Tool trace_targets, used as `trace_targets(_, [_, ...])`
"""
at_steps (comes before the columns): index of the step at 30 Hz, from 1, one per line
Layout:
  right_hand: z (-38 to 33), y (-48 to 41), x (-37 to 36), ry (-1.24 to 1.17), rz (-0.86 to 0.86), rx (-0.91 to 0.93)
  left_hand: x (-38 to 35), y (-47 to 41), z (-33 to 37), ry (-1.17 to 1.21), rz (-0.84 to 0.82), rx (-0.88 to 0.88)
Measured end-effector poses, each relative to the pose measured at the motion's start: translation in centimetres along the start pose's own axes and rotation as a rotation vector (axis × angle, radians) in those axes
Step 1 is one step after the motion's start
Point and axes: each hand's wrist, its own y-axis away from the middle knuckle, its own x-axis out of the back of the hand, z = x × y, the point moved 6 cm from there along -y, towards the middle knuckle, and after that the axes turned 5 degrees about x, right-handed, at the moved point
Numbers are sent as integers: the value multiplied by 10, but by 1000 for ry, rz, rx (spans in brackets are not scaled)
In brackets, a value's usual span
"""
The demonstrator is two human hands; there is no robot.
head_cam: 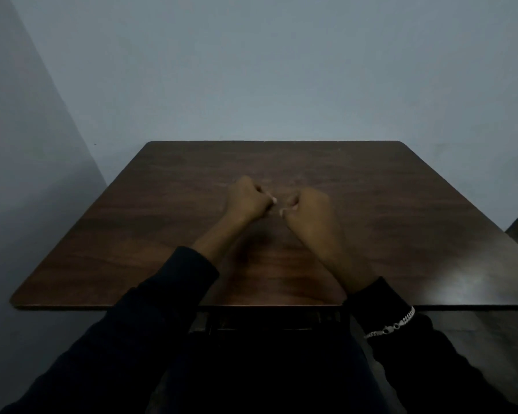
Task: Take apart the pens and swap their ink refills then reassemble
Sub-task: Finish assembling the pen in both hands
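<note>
The left hand (247, 198) and right hand (308, 210) were curled close together, not quite touching, over the middle of the dark wooden table (401, 204). A small pale bit (274, 200) showed at each set of fingertips, though the dim light hid whether these were pen parts being pinched or only nails. No pens lay in sight on the tabletop, so they were probably inside the fists; this looked like the twisting-apart step on one pen, and the next move would need a firm hold on each half and a straight pull.
</note>
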Motion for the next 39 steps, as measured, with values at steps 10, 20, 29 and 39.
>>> trace_targets(10, [-46, -33, -57, -202, -319, -68, 56, -20, -45, -120, 64, 214])
trace_targets(20, [-53, -54, -97, -204, -419, -113, 52, -43, -46, -323, 90, 182])
trace_targets(29, [-43, -47, -81, -182, -364, -91, 32, -39, -35, -327, 35, 201])
trace_targets(39, [-4, -30, -40, -34, -234, -83, -11, -12, -17, -84, -95, 224])
